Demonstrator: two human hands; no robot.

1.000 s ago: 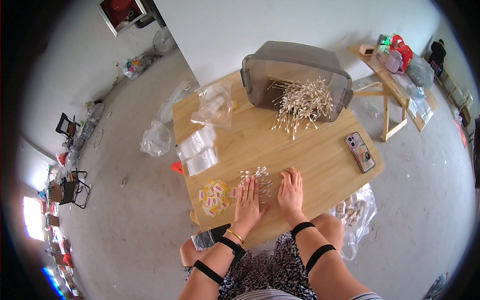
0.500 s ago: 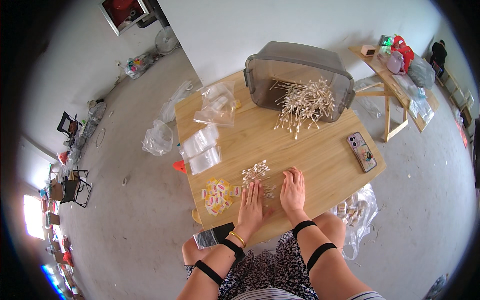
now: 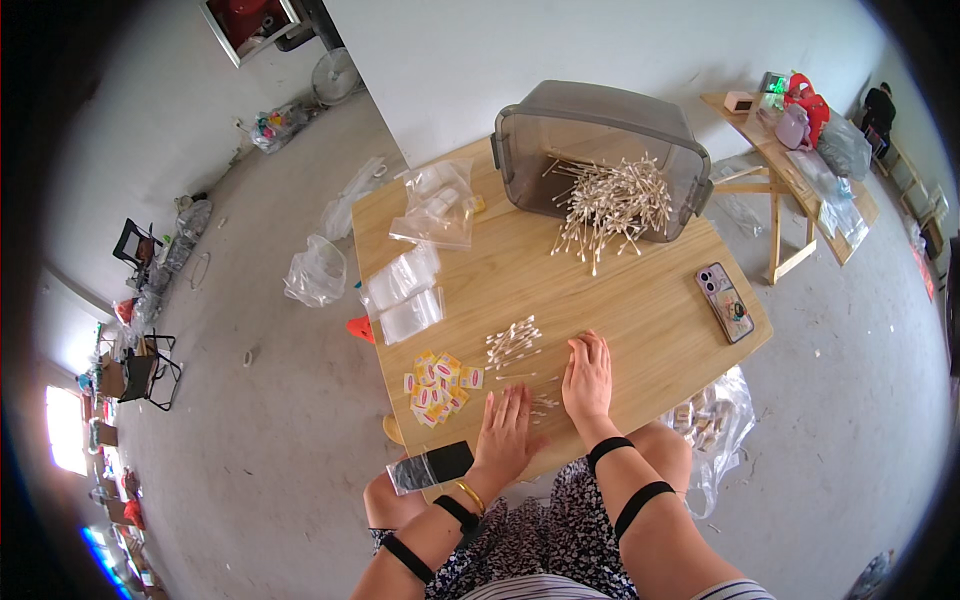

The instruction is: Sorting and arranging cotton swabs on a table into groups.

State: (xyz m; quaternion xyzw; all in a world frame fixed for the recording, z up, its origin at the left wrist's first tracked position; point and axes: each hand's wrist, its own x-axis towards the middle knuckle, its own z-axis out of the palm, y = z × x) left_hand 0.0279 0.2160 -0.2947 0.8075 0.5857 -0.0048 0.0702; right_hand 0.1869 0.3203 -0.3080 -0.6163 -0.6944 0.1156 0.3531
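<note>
My left hand [image 3: 507, 430] lies flat on the wooden table [image 3: 470, 290], fingers stretched out. Several cotton swabs [image 3: 543, 403] show beside and partly under its fingers. My right hand [image 3: 588, 375] rests on its edge across from it, fingers extended and fairly close together, with nothing seen in it. Just beyond my left fingertips is a small heap of cotton swabs [image 3: 512, 341], with a loose one or two lying nearer. To the left of that hand spreads a pile of small yellow-and-white labels [image 3: 437, 388].
A grey translucent bin [image 3: 600, 115] lies on its side at the back, cotton swabs [image 3: 620, 205] spilling out. Clear plastic bags [image 3: 405, 290] line the left side. A phone [image 3: 725, 303] lies at right, a black pouch [image 3: 432, 468] at the near left edge. A clear bag [image 3: 715, 425] sits below right.
My left hand has slid toward me, away from the swab heap, and a few swabs now lie nearer. My right hand has hardly moved.
</note>
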